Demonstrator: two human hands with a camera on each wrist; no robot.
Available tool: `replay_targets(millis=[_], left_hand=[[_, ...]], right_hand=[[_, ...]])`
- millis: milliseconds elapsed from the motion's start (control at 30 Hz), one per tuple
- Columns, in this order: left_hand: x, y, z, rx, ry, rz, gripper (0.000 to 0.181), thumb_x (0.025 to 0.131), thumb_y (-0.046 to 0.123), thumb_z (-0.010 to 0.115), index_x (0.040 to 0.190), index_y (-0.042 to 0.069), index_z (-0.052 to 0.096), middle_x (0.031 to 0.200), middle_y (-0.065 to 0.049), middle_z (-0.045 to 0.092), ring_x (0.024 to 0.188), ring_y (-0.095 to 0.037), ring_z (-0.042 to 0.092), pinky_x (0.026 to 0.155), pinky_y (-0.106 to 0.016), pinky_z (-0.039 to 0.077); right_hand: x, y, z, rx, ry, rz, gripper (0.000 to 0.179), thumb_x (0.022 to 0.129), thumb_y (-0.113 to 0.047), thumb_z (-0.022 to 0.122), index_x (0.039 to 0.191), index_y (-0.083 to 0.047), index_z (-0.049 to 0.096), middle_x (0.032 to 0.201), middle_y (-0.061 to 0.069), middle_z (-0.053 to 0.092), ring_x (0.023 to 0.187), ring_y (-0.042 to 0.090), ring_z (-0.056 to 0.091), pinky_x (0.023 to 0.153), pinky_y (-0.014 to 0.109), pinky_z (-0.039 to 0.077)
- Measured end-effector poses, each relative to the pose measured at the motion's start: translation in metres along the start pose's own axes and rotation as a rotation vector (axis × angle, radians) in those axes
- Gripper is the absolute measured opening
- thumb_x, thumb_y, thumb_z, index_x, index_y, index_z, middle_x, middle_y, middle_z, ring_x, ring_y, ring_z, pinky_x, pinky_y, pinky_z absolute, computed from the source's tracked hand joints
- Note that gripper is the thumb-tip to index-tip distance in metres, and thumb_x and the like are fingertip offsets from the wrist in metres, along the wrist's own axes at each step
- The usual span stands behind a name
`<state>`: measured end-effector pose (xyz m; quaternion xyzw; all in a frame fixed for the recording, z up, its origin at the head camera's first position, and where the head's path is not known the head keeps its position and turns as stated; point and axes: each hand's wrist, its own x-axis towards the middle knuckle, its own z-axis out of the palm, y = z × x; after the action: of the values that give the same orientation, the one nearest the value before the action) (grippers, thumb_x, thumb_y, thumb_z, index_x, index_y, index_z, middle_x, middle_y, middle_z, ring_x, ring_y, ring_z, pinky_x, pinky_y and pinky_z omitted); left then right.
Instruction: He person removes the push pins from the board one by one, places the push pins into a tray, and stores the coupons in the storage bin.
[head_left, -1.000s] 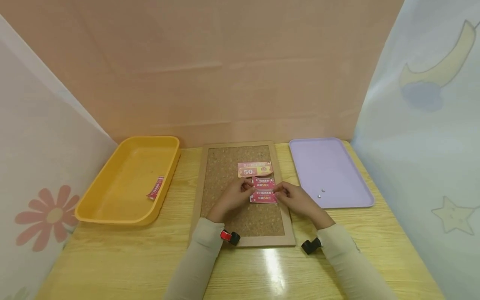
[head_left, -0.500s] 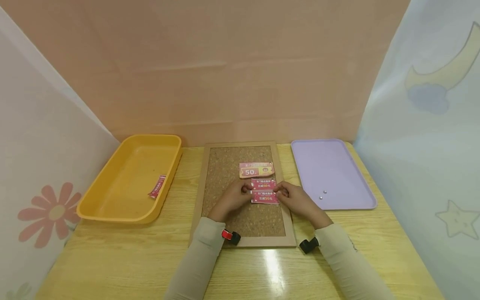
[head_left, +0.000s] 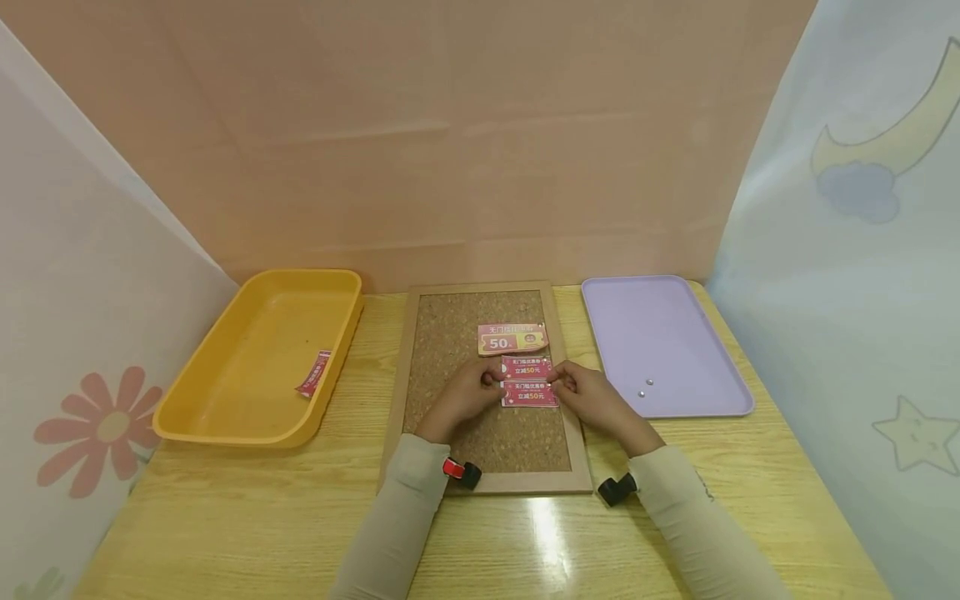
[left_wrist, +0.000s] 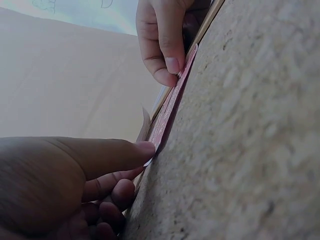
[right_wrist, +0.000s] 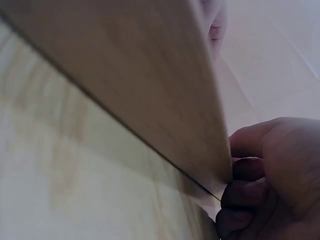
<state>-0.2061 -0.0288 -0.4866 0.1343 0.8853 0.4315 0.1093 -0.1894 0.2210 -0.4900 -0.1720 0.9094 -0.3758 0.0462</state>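
Note:
Two small pink coupons lie one above the other on a framed cork board (head_left: 480,446). My left hand (head_left: 463,393) pinches the left edge of the lower coupon (head_left: 529,395); in the left wrist view its thumb (left_wrist: 117,156) lies over the coupon's end. At the upper right corner of that coupon, my right hand (head_left: 592,398) pinches the edge between thumb and finger. The middle coupon (head_left: 527,368) sits right above, with a small shiny pin near its right corner. Higher up is a larger pink and yellow coupon (head_left: 513,340), pinned at the upper right, its lower edge lifted.
At the left stands a deep yellow tray (head_left: 225,437) with one pink coupon (head_left: 313,373) against its right wall. A flat lilac tray (head_left: 652,321) on the right holds two small silver pins (head_left: 646,388). Fabric walls close in the back and sides of the wooden table (head_left: 262,517).
The lower coupon has settled straighter and flatter beneath the middle one. Both hands stay at its edges, with only slight finger movement; the head view has shifted a little.

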Motion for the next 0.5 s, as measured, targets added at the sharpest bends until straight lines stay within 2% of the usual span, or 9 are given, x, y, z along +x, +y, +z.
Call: replay_targets(millis=[500], left_hand=[[-0.0009, 0.0010, -0.0005, -0.014, -0.005, -0.018, 0.013, 0.087, 0.013, 0.072, 0.097, 0.008, 0.065, 0.094, -0.004, 0.052, 0.085, -0.018, 0.047, 0.072, -0.031, 0.041]], right_hand=[[0.0027, -0.0048, -0.0015, -0.039, -0.025, 0.014, 0.011, 0.097, -0.015, 0.058, 0.107, -0.010, 0.060, 0.072, -0.002, 0.053, 0.062, 0.014, 0.044, 0.057, 0.032, 0.039]])
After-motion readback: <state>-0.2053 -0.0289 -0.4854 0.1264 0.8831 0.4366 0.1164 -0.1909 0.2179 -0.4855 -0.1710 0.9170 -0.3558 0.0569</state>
